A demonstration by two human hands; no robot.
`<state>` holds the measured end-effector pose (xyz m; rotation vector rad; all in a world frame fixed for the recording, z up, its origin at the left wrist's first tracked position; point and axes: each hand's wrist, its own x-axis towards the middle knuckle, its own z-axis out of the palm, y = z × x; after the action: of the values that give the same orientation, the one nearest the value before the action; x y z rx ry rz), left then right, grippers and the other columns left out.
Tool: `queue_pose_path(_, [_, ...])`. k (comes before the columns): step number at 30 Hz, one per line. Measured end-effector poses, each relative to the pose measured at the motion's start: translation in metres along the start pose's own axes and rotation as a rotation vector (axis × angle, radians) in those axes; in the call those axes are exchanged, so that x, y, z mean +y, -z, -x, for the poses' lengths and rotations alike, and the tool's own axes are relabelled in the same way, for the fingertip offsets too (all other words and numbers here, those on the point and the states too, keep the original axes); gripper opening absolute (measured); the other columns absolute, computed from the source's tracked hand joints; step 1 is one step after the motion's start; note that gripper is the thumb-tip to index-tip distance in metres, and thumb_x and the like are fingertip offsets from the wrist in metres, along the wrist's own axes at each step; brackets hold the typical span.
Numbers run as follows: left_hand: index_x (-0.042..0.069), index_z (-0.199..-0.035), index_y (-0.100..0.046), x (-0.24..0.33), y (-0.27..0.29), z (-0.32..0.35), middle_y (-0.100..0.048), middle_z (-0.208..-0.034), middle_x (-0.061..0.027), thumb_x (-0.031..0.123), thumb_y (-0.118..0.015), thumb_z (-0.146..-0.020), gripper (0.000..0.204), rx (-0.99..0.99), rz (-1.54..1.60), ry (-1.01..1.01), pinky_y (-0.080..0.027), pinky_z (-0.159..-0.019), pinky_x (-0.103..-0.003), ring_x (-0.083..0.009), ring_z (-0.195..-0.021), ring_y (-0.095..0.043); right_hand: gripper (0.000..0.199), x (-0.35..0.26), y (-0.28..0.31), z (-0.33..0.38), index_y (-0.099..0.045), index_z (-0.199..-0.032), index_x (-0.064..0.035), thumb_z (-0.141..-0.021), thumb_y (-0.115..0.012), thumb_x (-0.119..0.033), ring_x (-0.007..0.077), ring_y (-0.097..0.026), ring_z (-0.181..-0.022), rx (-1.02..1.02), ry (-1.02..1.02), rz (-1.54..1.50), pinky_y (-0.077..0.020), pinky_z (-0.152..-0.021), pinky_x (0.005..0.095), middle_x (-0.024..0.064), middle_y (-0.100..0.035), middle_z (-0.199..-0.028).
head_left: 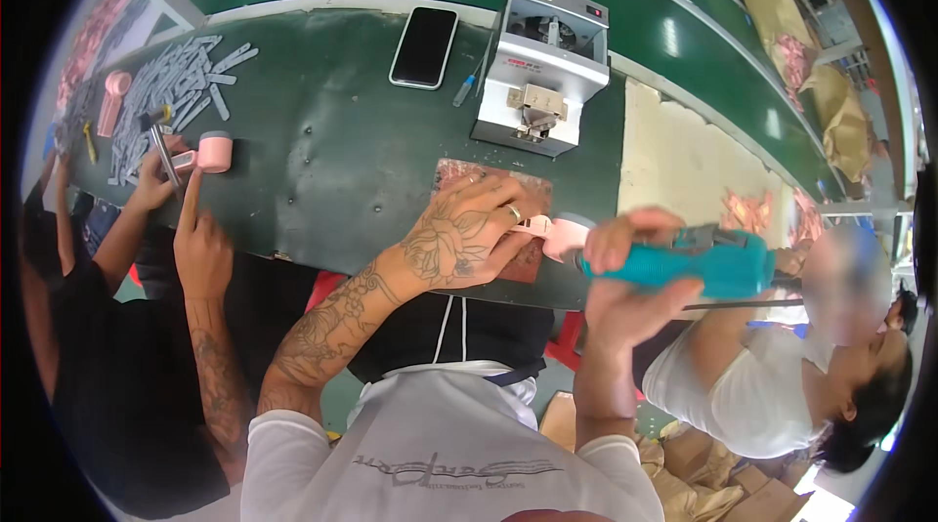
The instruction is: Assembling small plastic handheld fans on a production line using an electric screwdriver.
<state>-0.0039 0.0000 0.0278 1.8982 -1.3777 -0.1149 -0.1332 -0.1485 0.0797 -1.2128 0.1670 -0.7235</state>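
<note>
My left hand (467, 229) holds a pink plastic piece (564, 236) by its flat handle, fingers pressed down over it. That piece has a round head with a grey rim, which sticks out to the right of my fingers. Beneath lies a worn reddish mat (520, 269) at the table's front edge. My right hand (625, 309) is wrapped round a teal power screwdriver (718, 266), lying nearly level. Its tip end is close to the pink head; blur and my fingers hide whether they touch.
A silver screw-feeding machine (547, 63) stands behind the mat, with a small blue-handled screwdriver (465, 89) and a phone (424, 47) beside it. At left, a co-worker's hands hold a hammer (164, 153) and another pink piece (215, 153) near piled grey strips (161, 97). Another person sits at right.
</note>
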Motion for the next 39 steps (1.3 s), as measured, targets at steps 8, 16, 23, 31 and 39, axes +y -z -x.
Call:
queue_pose_path(8, [0.008,-0.109,-0.071,-0.016,0.002,-0.009,-0.062,-0.110,-0.0100,0.029,-0.067,-0.094,0.026,-0.032,-0.047,0.040,-0.048,-0.094,-0.044,-0.0312,-0.105,-0.055,0.063,0.044,-0.034,-0.096,-0.053,-0.097,-0.0016,-0.097,-0.059,-0.064,0.0195,-0.052,-0.063,0.051,0.181,0.100,-0.0452,-0.061,0.0336,0.0068,-0.052,-0.071])
queue_pose_path(16, [0.010,-0.117,-0.069,-0.024,-0.015,0.006,-0.064,-0.117,-0.0091,0.043,-0.064,-0.097,0.039,0.074,-0.106,-0.073,-0.046,-0.097,-0.046,-0.0289,-0.111,-0.057,0.047,0.077,-0.044,-0.119,-0.059,-0.096,0.0000,-0.102,-0.064,-0.046,0.0145,-0.058,-0.061,-0.107,0.307,0.180,-0.0464,-0.057,0.0287,0.0036,-0.059,-0.072])
queue_pose_path(23, [0.010,-0.124,-0.068,-0.021,-0.014,0.003,-0.065,-0.117,-0.0085,0.043,-0.065,-0.096,0.043,0.030,-0.090,-0.009,-0.047,-0.097,-0.045,-0.0287,-0.112,-0.057,0.053,0.071,-0.042,-0.110,-0.055,-0.102,-0.0004,-0.100,-0.064,-0.052,0.0187,-0.056,-0.064,-0.149,0.173,0.247,-0.0475,-0.060,0.0328,0.0066,-0.055,-0.072])
queue_pose_path(31, [0.008,-0.126,-0.069,-0.023,-0.015,0.000,-0.064,-0.114,-0.0079,0.042,-0.066,-0.096,0.046,0.039,-0.124,-0.016,-0.047,-0.094,-0.045,-0.0276,-0.109,-0.057,0.076,0.029,-0.018,-0.059,-0.057,-0.112,0.0067,-0.093,-0.065,-0.067,0.0168,-0.051,-0.060,-0.053,0.060,0.275,-0.0447,-0.058,0.0335,0.0071,-0.054,-0.071])
queue_pose_path(39, [0.007,-0.124,-0.069,-0.021,-0.012,0.002,-0.065,-0.113,-0.0077,0.043,-0.066,-0.095,0.046,0.031,-0.141,-0.001,-0.048,-0.092,-0.044,-0.0272,-0.107,-0.057,0.071,0.038,-0.010,-0.055,-0.054,-0.110,0.0058,-0.095,-0.065,-0.063,0.0188,-0.053,-0.062,-0.094,0.035,0.292,-0.0455,-0.060,0.0342,0.0080,-0.054,-0.071])
